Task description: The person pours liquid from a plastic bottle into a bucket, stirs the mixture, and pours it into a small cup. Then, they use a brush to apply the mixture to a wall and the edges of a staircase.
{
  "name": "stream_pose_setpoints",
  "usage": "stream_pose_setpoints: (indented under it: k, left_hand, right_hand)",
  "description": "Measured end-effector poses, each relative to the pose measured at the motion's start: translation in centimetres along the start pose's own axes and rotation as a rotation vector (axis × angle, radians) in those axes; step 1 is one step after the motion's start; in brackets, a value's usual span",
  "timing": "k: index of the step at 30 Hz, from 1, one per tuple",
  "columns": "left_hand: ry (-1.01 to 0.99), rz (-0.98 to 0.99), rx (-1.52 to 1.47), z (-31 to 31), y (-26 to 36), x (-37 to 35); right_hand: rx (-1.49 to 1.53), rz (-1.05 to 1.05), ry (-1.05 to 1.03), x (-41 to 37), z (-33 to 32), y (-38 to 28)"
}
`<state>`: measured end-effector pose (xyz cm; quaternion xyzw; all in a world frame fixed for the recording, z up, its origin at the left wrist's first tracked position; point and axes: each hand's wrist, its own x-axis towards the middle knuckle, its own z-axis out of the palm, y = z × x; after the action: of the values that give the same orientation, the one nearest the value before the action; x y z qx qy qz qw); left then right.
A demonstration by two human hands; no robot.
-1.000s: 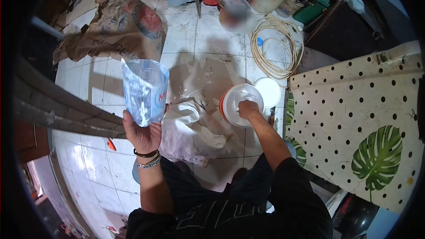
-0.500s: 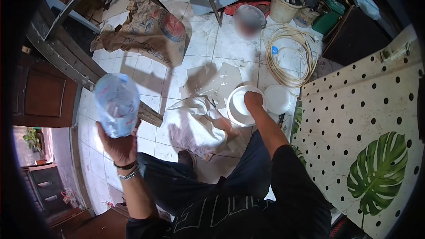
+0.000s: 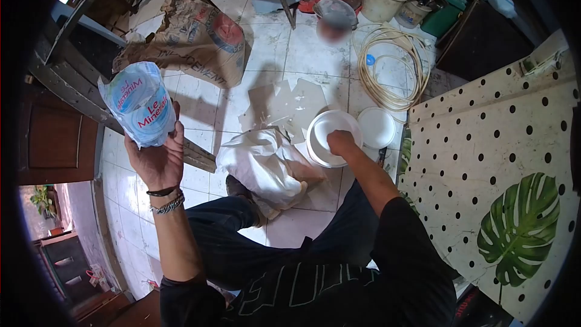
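A cut-open clear plastic bottle (image 3: pixel 143 108) with blue and red "Le Minerale" print is raised at the left. My left hand (image 3: pixel 158 160) grips it from below, thumb up its right side. My right hand (image 3: pixel 342 143) is closed over the mouth of a white plastic bucket (image 3: pixel 316 156); what its fingers hold, if anything, is hidden. Beside the bucket lies a round white lid (image 3: pixel 376 128). Between my legs and the bucket sits a crumpled white sack (image 3: pixel 260 160).
A brown paper cement bag (image 3: pixel 203 48) stands at the back left near a wooden frame. A coiled hose (image 3: pixel 417 72), dirty buckets (image 3: pixel 381 6) and a grey basin (image 3: pixel 336 15) lie at the back. A dotted board (image 3: pixel 472 139) leans along the right.
My left hand has risen and shifted left, turning the bottle so its printed label faces me. My right hand stays at the bucket, still closed. My left foot has shifted.
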<state>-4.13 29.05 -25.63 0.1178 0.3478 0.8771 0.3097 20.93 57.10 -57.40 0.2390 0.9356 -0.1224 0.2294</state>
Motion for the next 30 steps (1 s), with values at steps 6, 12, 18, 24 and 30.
stream_pose_setpoints:
  k: [6, 12, 18, 24, 30]
  left_hand:
    - [-0.005, 0.021, -0.042, -1.0, -0.8, -1.1]
    - [0.036, -0.028, 0.022, -0.9, -1.4, -1.3]
    - [-0.019, -0.106, 0.055, -1.1, -2.4, -1.3]
    - [-0.021, -0.094, 0.057, -1.1, -2.6, -1.4]
    - [-0.019, -0.075, 0.051, -0.5, -2.9, -1.5]
  right_hand:
    - [0.031, 0.121, 0.018, -0.1, -0.1, 1.1]
    - [0.131, 0.238, 0.280, 0.7, 0.5, 1.0]
    - [0.221, 0.128, 0.180, 0.0, 0.9, 0.6]
    - [0.056, 0.067, 0.025, -0.9, 0.5, 0.5]
    - [0.051, 0.150, 0.048, -0.7, 0.6, 0.8]
